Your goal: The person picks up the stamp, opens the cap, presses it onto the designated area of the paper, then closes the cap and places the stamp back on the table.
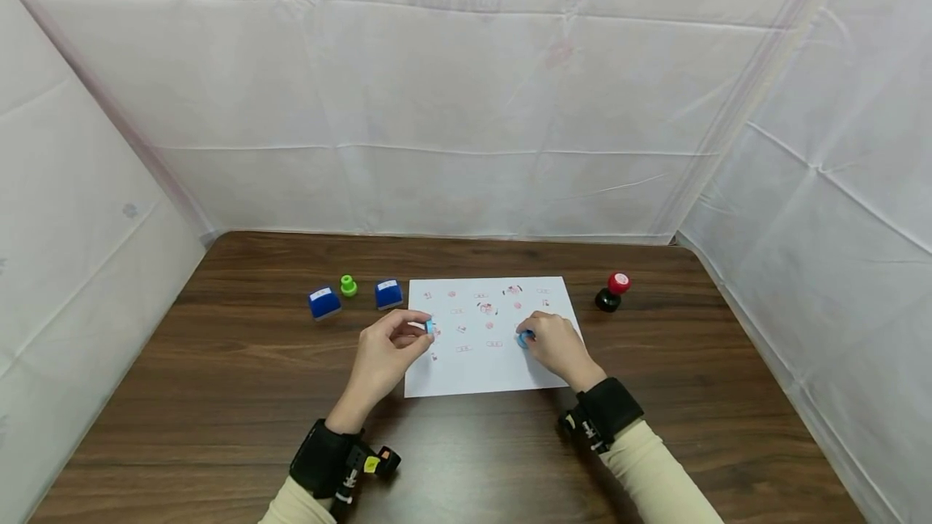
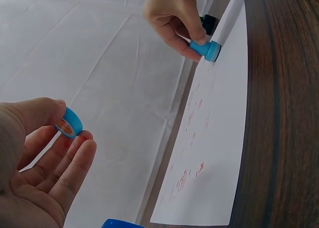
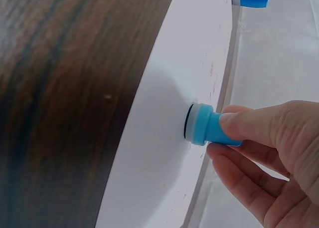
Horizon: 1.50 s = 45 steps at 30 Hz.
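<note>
A light-blue stamp (image 3: pixel 203 124) is pinched by its handle between the thumb and fingers of my right hand (image 1: pixel 559 346). Its dark-edged face is turned down, right at the white paper (image 1: pixel 473 377), on the sheet's right side. Over the left edge of the sheet, my left hand (image 1: pixel 384 352) pinches a small light-blue cap (image 2: pixel 73 122) between thumb and fingers. An orange-brown and white disc shows on one side of the cap in the left wrist view. Rows of small red prints (image 1: pixel 486 309) cover much of the paper.
Two blue blocky stamps (image 1: pixel 324 303) with white labels stand left of the paper, with a small green stamp (image 1: pixel 349 286) between them. To the right is a red-and-black stamp (image 1: pixel 614 291). White sheeting (image 1: pixel 466 103) walls off the wooden table's back and sides.
</note>
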Each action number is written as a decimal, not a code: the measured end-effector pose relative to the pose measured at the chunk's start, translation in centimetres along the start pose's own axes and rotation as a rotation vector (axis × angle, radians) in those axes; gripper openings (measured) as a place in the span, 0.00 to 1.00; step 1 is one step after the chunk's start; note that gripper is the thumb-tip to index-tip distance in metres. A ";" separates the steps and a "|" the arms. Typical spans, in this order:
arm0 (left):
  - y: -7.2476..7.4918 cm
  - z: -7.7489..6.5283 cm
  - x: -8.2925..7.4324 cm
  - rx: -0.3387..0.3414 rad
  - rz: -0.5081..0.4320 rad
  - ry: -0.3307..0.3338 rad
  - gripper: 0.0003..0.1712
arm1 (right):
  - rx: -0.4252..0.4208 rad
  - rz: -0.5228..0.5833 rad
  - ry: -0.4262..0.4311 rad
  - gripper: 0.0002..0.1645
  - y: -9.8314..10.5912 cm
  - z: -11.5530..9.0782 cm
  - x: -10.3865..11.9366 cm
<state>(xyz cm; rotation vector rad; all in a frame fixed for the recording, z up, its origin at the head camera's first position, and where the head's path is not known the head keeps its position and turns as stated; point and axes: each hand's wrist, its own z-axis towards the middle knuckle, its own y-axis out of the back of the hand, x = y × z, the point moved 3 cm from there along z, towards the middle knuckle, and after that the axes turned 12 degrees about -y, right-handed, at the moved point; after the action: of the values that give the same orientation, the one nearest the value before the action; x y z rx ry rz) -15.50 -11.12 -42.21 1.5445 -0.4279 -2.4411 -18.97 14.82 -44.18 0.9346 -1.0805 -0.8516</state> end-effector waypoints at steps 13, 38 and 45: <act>-0.3 -0.1 0.0 -0.001 -0.026 0.016 0.12 | -0.006 0.023 0.010 0.06 -0.2 0.2 0.1; 0.0 -0.2 0.0 -0.023 0.010 0.001 0.13 | -0.046 0.044 0.009 0.06 -0.7 0.0 0.0; -0.1 -0.2 0.0 -0.025 0.009 -0.006 0.13 | -0.043 0.040 0.012 0.06 -0.6 -0.1 -0.2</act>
<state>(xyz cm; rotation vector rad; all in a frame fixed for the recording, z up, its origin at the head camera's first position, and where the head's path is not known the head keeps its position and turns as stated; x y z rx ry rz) -15.32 -11.05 -42.36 1.5225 -0.4031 -2.4355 -19.02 14.82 -44.86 0.8783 -1.0628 -0.8321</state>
